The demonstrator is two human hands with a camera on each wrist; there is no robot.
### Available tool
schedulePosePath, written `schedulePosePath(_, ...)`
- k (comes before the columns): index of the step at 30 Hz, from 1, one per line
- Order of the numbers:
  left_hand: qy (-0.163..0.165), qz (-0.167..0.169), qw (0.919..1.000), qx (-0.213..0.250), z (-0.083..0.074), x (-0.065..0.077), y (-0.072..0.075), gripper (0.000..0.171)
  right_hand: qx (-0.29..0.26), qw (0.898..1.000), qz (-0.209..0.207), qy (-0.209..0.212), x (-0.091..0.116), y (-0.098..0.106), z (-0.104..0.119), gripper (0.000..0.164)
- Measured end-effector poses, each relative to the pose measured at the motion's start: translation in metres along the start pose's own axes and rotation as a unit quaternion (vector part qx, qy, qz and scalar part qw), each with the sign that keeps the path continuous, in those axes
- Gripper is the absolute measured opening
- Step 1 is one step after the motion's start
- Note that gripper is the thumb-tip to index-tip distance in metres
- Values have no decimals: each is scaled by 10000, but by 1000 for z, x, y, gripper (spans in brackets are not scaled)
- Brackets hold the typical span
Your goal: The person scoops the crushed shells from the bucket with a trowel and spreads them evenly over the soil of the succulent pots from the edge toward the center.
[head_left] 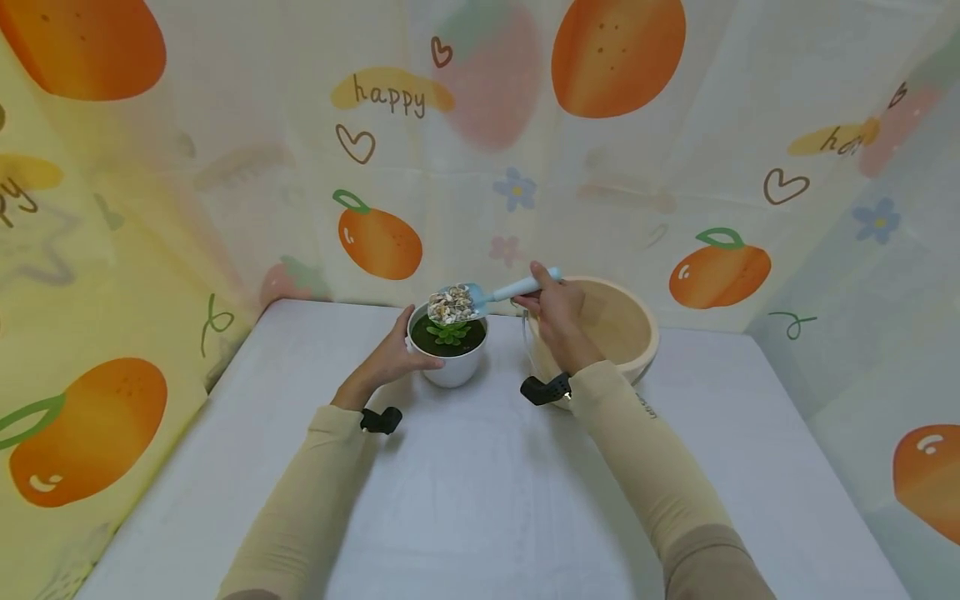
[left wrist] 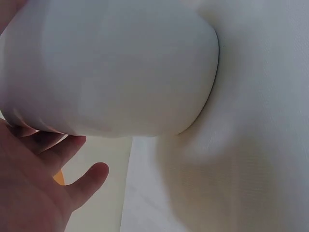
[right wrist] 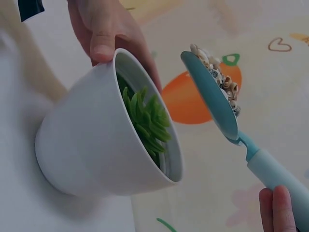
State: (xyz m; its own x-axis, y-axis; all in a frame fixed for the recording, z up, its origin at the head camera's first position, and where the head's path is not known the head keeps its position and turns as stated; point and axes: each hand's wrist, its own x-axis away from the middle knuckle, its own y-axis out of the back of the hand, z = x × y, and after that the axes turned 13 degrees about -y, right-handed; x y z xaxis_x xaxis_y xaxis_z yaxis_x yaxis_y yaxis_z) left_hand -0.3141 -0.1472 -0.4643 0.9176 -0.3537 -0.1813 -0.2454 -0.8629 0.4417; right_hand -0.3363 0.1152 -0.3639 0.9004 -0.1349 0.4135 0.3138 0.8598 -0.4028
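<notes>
My left hand holds a white flowerpot by its left side, the thumb near the front of the rim and the fingers round the back. A green succulent sits on dark soil inside the pot, which stands upright on the table. In my right hand is the pale handle of a light blue garden trowel, gripped between thumb and fingers. Small shells are heaped on its blade. The right wrist view shows the loaded blade above the pot's opening, apart from the rim.
A round beige bucket with a wire handle stands to the right of the pot, partly behind my right forearm. White cloth covers the table. A fruit-patterned curtain hangs along the back and both sides.
</notes>
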Motion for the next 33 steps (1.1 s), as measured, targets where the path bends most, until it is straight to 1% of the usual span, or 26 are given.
schedulePosePath(6, -117, -97, 9999, 19, 5, -4, -4, 130, -8, 9999, -92, -92, 0, -4, -1, 20)
schedulePosePath(8, -98, -110, 9999, 29, 6, -6, -6, 130, 37, 9999, -125, -114, 1, -3, -1, 20)
schedulePosePath(13, -79, -89, 9999, -99, 6, -7, -6, 129, 89, 9997, -162, -155, 2, -2, 0, 22)
schedulePosePath(21, 21, -10, 9988, -484, 4, -8, -4, 128, 97, 9997, -167, -138, 2, -1, 0, 22)
schedulePosePath(25, 30, -67, 9980, -620, 5, -8, -4, 126, 86, 9997, -191, -136, 2, 0, 0, 23)
schedulePosePath(33, -53, -222, 9975, -663, 8, -5, -5, 124, 190, 9992, -328, -120, 1, -5, -4, 22)
